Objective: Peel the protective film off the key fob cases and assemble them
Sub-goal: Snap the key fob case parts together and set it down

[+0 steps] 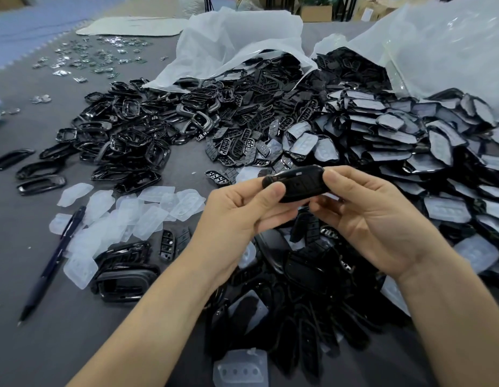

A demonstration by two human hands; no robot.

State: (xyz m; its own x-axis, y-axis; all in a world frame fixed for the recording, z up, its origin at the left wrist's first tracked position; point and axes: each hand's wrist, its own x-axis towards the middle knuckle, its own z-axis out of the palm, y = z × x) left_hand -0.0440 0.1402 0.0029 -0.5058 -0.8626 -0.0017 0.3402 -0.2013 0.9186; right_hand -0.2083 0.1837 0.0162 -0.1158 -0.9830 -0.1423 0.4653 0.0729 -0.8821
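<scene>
Sprawling over your grey counter [83, 325], heaps of black case parts [242, 107] spill from white plastic bags [237, 37]; above them your left grip [234, 219] and right grip [377, 219] each pinch one end of a single black key fob case [296, 182].

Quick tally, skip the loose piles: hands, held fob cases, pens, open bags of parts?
hands: 2 (left hand, right hand)
key fob case, pinched by both hands: 1
pen: 1
bags: 2 (left bag, right bag)
total: 6
</scene>
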